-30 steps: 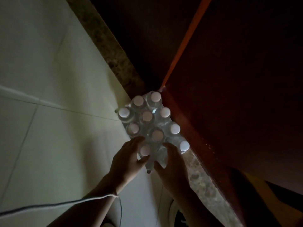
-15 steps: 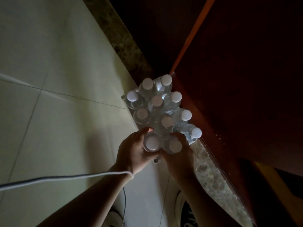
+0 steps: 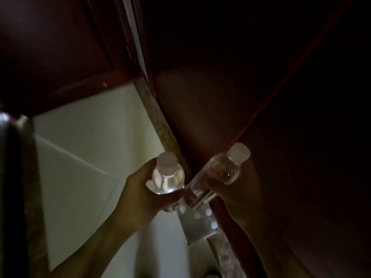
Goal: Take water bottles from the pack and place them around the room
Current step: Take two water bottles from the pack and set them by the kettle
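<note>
- Clear left bottle (image 3: 167,177), upright, is gripped in the left hand (image 3: 140,195), fingers curled round it.
- Right bottle (image 3: 222,171), tilted, is held by the right hand (image 3: 239,195).
- Pack (image 3: 198,225) sits on the floor (image 3: 90,157) below.

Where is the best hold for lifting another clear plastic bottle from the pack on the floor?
Judging by the upright white caps in the clear-wrapped pack, come from straight above and close the grip around one neck just under its cap; neighbouring bottles seem to block the sides. Both hands currently hold bottles.
</note>
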The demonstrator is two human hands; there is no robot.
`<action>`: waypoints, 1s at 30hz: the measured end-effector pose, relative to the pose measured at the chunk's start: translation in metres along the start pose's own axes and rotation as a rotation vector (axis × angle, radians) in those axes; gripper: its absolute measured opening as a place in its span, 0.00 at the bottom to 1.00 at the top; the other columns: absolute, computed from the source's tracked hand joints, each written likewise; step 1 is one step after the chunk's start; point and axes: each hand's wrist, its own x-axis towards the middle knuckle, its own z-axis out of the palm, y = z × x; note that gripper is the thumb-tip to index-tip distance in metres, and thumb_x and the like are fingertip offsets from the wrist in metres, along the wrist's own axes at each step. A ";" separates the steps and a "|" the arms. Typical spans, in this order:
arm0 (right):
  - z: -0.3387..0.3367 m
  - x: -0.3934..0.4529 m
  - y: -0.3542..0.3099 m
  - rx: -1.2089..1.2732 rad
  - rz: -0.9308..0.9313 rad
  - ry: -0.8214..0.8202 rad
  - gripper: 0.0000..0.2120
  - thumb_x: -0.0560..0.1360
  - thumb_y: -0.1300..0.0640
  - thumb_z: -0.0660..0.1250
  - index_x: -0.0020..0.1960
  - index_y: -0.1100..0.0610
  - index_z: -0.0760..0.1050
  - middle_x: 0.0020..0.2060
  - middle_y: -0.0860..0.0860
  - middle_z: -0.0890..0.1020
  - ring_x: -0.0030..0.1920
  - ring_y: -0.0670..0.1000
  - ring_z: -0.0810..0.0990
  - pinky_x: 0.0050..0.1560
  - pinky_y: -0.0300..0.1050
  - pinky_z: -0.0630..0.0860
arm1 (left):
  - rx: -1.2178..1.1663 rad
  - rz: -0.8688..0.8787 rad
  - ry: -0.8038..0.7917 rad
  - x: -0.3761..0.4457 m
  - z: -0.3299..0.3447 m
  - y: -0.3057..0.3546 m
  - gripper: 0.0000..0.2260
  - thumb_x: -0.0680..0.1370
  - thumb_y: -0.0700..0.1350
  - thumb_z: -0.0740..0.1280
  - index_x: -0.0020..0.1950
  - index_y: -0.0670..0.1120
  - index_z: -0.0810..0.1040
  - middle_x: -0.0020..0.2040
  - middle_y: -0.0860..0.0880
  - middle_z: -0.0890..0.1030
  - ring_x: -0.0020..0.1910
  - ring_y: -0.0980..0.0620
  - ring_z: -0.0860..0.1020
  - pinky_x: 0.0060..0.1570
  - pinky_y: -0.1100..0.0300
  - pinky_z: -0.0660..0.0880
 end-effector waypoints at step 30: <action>0.005 -0.223 -0.621 0.209 -0.423 0.284 0.24 0.67 0.63 0.75 0.61 0.57 0.73 0.46 0.60 0.82 0.43 0.58 0.85 0.42 0.50 0.82 | -0.949 0.238 -0.953 -0.156 -0.150 0.568 0.19 0.66 0.50 0.79 0.53 0.43 0.84 0.46 0.42 0.84 0.47 0.42 0.84 0.50 0.46 0.80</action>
